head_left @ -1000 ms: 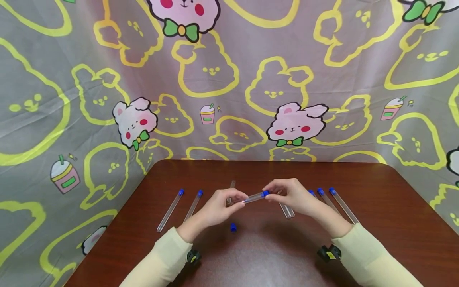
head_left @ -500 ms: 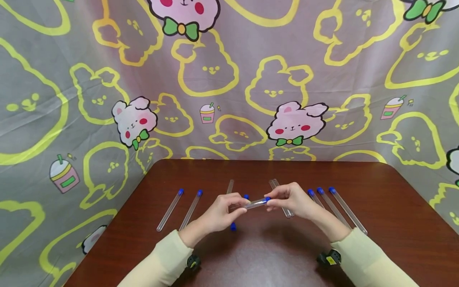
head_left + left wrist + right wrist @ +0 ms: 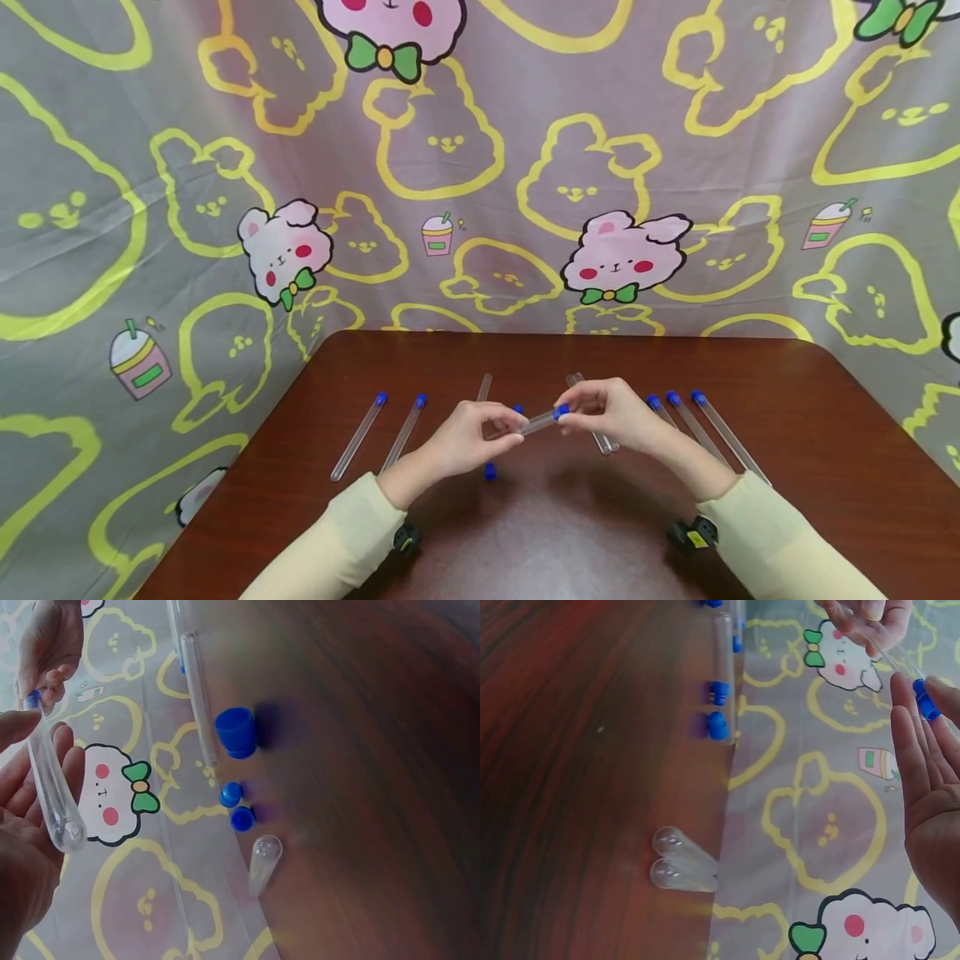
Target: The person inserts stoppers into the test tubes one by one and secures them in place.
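Note:
A clear test tube [image 3: 538,422] is held tilted above the table between both hands. My left hand [image 3: 467,440] grips its body, the thumb on one side and the fingers on the other. In the left wrist view the tube's rounded end [image 3: 69,834] sticks out past the palm. At the tube's other end my right hand [image 3: 618,414] pinches the blue cap [image 3: 926,700] between thumb and fingers. Below the hands, a loose blue cap [image 3: 490,472] lies on the table, and another blue cap [image 3: 518,410] shows just behind the left fingertips.
Two capped test tubes lie at the left, one [image 3: 358,439] farthest out. Several capped tubes [image 3: 731,437] lie at the right, partly behind the right forearm. Uncapped tubes [image 3: 676,859] lie near the right hand, and one uncapped tube [image 3: 485,387] beyond the left. A patterned cloth [image 3: 480,167] hangs around the table.
Both hands have lowered a little with the tube, uncovering the blue cap behind it. The left fingertips have shifted slightly right, closer to the right hand.

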`<act>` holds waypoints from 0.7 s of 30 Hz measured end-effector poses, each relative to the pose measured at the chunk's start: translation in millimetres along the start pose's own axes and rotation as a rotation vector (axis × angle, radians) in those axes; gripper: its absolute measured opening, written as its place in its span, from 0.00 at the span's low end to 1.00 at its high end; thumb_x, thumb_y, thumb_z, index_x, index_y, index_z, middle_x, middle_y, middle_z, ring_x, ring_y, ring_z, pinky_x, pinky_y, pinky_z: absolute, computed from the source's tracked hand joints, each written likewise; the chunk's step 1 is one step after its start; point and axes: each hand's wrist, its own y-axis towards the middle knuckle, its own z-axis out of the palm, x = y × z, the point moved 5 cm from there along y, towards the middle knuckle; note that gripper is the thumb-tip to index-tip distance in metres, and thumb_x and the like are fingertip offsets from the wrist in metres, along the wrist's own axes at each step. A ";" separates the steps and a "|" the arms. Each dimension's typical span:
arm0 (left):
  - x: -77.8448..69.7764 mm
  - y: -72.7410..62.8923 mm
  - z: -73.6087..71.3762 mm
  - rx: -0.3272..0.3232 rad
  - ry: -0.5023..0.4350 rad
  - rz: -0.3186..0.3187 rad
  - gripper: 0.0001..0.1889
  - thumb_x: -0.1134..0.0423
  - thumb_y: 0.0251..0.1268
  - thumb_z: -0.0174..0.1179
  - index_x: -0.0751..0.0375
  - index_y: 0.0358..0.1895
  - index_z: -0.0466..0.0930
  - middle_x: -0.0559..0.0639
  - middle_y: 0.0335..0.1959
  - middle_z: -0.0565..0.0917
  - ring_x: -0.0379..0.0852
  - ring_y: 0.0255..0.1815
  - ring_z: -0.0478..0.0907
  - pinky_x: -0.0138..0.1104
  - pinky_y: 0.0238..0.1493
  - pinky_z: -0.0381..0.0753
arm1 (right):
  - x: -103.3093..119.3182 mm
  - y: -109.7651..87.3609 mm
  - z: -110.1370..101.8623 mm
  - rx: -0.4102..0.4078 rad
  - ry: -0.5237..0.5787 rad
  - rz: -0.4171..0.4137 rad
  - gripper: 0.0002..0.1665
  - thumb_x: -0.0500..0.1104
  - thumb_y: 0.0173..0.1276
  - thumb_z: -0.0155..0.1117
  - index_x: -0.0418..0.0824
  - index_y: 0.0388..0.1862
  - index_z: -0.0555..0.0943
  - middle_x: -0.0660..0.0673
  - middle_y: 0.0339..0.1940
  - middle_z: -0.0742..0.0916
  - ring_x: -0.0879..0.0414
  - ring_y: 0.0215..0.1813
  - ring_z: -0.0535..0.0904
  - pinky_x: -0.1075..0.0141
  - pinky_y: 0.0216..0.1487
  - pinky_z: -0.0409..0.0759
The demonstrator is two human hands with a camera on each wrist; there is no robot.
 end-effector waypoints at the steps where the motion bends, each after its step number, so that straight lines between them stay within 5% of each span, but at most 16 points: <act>1: 0.5 -0.1 0.5 0.011 0.007 -0.008 0.08 0.67 0.60 0.68 0.62 0.43 0.85 0.44 0.32 0.85 0.33 0.33 0.78 0.33 0.38 0.80 | -1.2 -0.1 0.7 0.009 0.003 -0.001 0.09 0.36 0.64 0.69 0.34 0.42 0.83 0.45 0.29 0.88 0.49 0.33 0.86 0.61 0.37 0.83; 8: 3.2 -3.4 3.4 0.091 0.075 -0.056 0.09 0.66 0.60 0.68 0.60 0.43 0.85 0.41 0.31 0.84 0.32 0.32 0.77 0.33 0.35 0.80 | -7.5 -3.2 5.6 0.060 0.000 0.028 0.09 0.36 0.63 0.69 0.35 0.42 0.84 0.46 0.31 0.87 0.42 0.35 0.85 0.64 0.39 0.83; 21: 4.2 -4.4 0.3 0.120 0.160 -0.064 0.09 0.65 0.60 0.69 0.58 0.43 0.86 0.42 0.33 0.85 0.30 0.31 0.77 0.36 0.34 0.81 | -4.5 -6.3 4.0 0.037 -0.119 0.009 0.10 0.37 0.61 0.71 0.38 0.42 0.85 0.51 0.32 0.87 0.57 0.34 0.84 0.66 0.40 0.82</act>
